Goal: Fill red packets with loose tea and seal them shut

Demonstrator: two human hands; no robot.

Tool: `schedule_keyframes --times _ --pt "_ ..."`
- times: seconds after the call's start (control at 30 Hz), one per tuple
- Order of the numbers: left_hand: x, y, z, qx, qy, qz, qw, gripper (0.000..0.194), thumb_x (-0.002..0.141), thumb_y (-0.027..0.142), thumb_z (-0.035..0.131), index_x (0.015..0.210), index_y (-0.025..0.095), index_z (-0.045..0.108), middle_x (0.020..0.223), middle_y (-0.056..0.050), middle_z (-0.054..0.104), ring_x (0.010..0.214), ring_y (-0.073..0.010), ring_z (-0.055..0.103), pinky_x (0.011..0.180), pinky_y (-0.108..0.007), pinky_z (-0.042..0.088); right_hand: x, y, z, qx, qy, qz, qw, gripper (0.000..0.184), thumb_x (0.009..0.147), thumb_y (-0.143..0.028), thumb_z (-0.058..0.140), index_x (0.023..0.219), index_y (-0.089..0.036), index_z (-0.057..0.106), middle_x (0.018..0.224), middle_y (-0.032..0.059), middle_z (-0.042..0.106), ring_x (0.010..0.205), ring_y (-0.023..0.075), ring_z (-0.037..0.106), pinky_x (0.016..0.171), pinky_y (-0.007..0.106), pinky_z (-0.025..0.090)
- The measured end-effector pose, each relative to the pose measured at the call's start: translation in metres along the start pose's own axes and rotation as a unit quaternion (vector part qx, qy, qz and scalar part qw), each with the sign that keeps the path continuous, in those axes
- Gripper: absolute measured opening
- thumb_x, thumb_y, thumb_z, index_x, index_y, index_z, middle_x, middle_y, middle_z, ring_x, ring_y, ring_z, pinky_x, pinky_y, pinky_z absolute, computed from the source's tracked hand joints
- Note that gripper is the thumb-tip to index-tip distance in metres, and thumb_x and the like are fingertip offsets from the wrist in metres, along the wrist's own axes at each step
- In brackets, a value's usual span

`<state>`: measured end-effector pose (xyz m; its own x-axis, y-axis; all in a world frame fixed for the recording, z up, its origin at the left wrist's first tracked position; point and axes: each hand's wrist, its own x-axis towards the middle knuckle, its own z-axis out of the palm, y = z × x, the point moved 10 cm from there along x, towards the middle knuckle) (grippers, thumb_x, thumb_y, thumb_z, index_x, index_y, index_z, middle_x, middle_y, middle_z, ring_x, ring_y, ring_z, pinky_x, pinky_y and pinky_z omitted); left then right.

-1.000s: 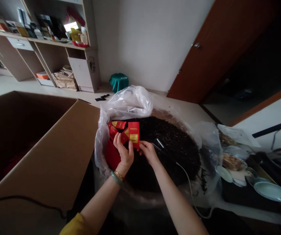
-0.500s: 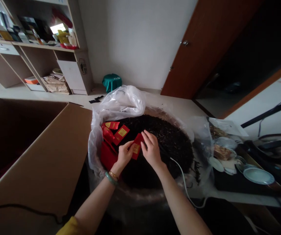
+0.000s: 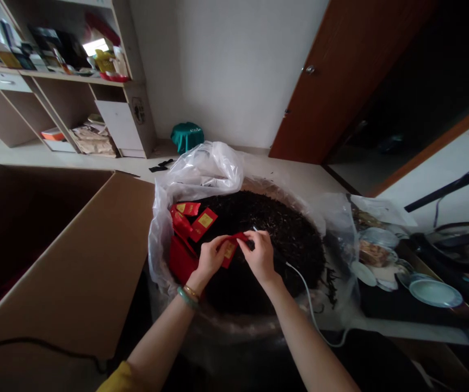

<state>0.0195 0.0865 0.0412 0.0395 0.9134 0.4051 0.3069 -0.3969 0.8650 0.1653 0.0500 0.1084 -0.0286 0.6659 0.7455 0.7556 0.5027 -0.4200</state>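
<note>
Both hands pinch one small red packet with a gold label over a big heap of dark loose tea leaves. My left hand, with a green bangle at the wrist, grips the packet's left side. My right hand pinches its top right edge. The leaves fill a round basket lined with a clear plastic bag. More red packets lie on the leaves at the left rim.
A large open cardboard box stands at the left. Plates and bowls sit on a dark table to the right. A white cable runs across the basket. Shelves and a brown door stand behind.
The packet was held upright a second ago. It has come down and to the right over the leaves, and both hands now pinch its top edge.
</note>
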Motion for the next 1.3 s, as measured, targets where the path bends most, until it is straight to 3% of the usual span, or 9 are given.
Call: schedule_keyframes --times 0.23,0.37,0.5,0.7,0.8,0.93,1.07,1.2,1.3 --pt "0.000 -0.002 0.005 0.025 -0.028 0.005 0.999 0.020 0.086 0.023 0.054 0.098 0.019 0.069 0.086 -0.002 0.075 0.073 -0.0150 0.070 0.066 -0.022 0.054 -0.007 0.017 0.004 0.002 -0.015 0.051 0.999 0.018 0.086 -0.036 0.060 0.080 -0.019 0.061 0.077 0.0043 0.058 0.067 0.0155 0.057 0.064 0.031 0.053" --pt "-0.001 -0.003 0.013 0.041 -0.066 -0.001 0.997 0.021 0.087 0.025 0.053 0.096 0.019 0.071 0.085 -0.004 0.075 0.073 -0.0161 0.069 0.067 -0.023 0.053 -0.003 0.001 0.014 -0.065 -0.096 -0.003 0.993 0.031 0.087 -0.030 0.058 0.057 -0.020 0.055 0.064 0.0044 0.055 0.073 0.0200 0.052 0.069 0.034 0.050" --pt "-0.002 -0.005 0.020 0.038 -0.103 -0.025 0.994 0.023 0.086 0.030 0.054 0.093 0.018 0.072 0.086 -0.005 0.075 0.073 -0.0184 0.069 0.068 -0.026 0.052 -0.002 -0.005 0.013 -0.043 -0.126 -0.036 0.990 0.032 0.090 -0.025 0.051 0.059 -0.020 0.056 0.067 0.0061 0.059 0.077 0.0208 0.052 0.073 0.035 0.048" --pt "0.004 -0.018 0.002 -0.093 -0.006 -0.115 0.989 0.025 0.076 0.039 0.064 0.085 0.017 0.072 0.083 -0.005 0.074 0.075 -0.0185 0.067 0.069 -0.027 0.051 -0.016 0.048 -0.002 0.058 -0.089 0.139 0.985 0.027 0.085 -0.040 0.055 0.071 -0.020 0.064 0.076 0.0078 0.065 0.077 0.0219 0.060 0.078 0.036 0.049" --pt "0.004 -0.031 0.003 -0.185 0.014 -0.172 0.968 0.029 0.072 0.044 0.066 0.070 0.014 0.066 0.065 -0.003 0.068 0.060 -0.0142 0.061 0.059 -0.024 0.048 -0.029 0.051 0.015 0.162 -0.157 0.196 0.954 0.025 0.083 -0.041 0.057 0.079 -0.020 0.070 0.084 0.0074 0.071 0.088 0.0235 0.064 0.092 0.041 0.045" --pt "0.002 -0.038 0.011 -0.217 -0.011 -0.199 0.956 0.036 0.070 0.049 0.067 0.063 0.014 0.059 0.053 0.002 0.058 0.048 -0.0089 0.050 0.050 -0.021 0.041 -0.049 0.037 0.047 0.322 -0.275 0.274 0.864 0.037 0.073 -0.049 0.067 0.096 -0.020 0.072 0.093 0.0066 0.073 0.092 0.0259 0.066 0.091 0.042 0.047" --pt "0.002 -0.038 0.017 -0.164 -0.041 -0.183 0.968 0.037 0.075 0.050 0.062 0.066 0.014 0.060 0.054 0.002 0.057 0.049 -0.0092 0.050 0.048 -0.020 0.039 -0.062 0.055 0.053 0.345 -0.253 0.398 0.812 0.058 0.078 -0.067 0.051 0.091 -0.015 0.073 0.083 0.0091 0.074 0.085 0.0281 0.068 0.088 0.044 0.049" --pt "0.005 -0.019 0.003 -0.061 0.006 -0.078 0.995 0.029 0.085 0.040 0.052 0.098 0.017 0.062 0.090 -0.006 0.069 0.081 -0.0174 0.064 0.071 -0.029 0.050 -0.063 0.056 0.058 0.382 -0.251 0.401 0.794 0.062 0.076 -0.070 0.052 0.095 -0.015 0.073 0.089 0.0099 0.074 0.090 0.0290 0.067 0.093 0.047 0.045" --pt "0.001 0.015 -0.004 0.090 0.033 0.060 0.994 0.038 0.083 0.031 0.056 0.120 0.021 0.054 0.128 -0.010 0.057 0.119 -0.0254 0.050 0.096 -0.043 0.041 -0.065 0.058 0.061 0.423 -0.232 0.410 0.774 0.057 0.076 -0.067 0.056 0.103 -0.018 0.071 0.100 0.0086 0.073 0.098 0.0270 0.065 0.099 0.045 0.042"
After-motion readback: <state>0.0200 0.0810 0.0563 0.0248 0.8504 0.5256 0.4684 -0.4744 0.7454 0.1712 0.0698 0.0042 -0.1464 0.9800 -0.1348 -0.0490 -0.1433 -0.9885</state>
